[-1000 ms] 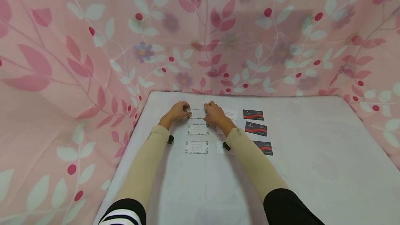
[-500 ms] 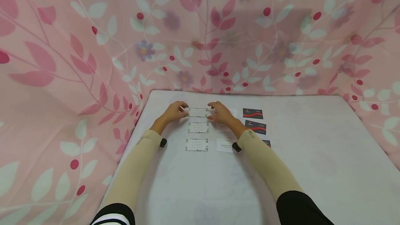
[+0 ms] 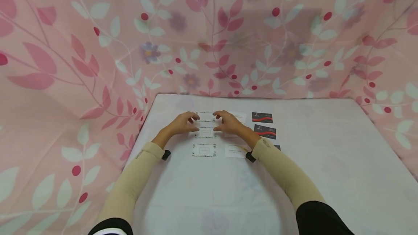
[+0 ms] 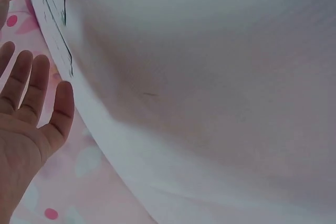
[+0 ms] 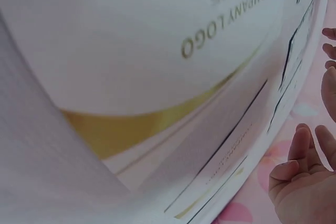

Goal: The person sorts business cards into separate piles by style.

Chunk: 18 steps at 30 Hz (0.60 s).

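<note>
Three white business cards with leafy borders form a column: a far card point(image 3: 205, 117), a middle card point(image 3: 206, 132) and a near card point(image 3: 204, 150). My left hand point(image 3: 181, 123) hovers at the left of the far and middle cards, its thumb tip by the middle card's left edge. On the other side is my right hand point(image 3: 230, 123), thumb tip by that card's right edge. Both hands have bent, spread fingers and grip nothing. Whether the thumbs touch the card I cannot tell. In the left wrist view, the left hand point(image 4: 23, 129) shows loose, parted fingers.
A second column of white cards, one a "COMPANY LOGO" card point(image 5: 131, 72) with a gold curve, lies partly under my right arm. Further right are black cards with red waves, including a far one point(image 3: 262, 118). A pink floral curtain point(image 3: 209, 35) rises behind the white table point(image 3: 326, 162).
Both hands first touched the far leafy card's sides, then drew apart from it. Now they have come nearer to me, beside the middle card. The leafy cards stay in their column.
</note>
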Each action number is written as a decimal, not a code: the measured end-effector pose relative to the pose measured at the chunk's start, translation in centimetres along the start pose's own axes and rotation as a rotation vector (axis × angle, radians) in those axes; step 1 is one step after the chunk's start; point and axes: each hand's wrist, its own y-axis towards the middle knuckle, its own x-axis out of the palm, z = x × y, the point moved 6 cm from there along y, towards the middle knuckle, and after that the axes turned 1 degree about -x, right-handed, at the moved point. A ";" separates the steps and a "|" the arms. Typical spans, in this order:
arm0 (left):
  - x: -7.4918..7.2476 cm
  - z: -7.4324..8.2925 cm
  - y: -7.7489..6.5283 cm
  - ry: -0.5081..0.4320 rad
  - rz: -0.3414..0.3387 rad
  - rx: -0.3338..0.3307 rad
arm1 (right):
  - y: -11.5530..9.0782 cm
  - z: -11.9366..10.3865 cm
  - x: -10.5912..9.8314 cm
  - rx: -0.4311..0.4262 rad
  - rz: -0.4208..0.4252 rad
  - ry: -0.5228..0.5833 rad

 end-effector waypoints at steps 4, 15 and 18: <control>0.6 -0.2 -0.5 0.010 -0.024 -0.009 | -0.5 -0.1 0.7 -0.009 -0.016 0.007; 1.4 0.2 -0.9 -0.085 -0.054 0.040 | -0.8 0.2 1.8 -0.007 -0.066 0.091; 1.3 0.1 -1.0 -0.105 -0.047 0.036 | -0.9 0.1 1.7 -0.001 -0.069 0.134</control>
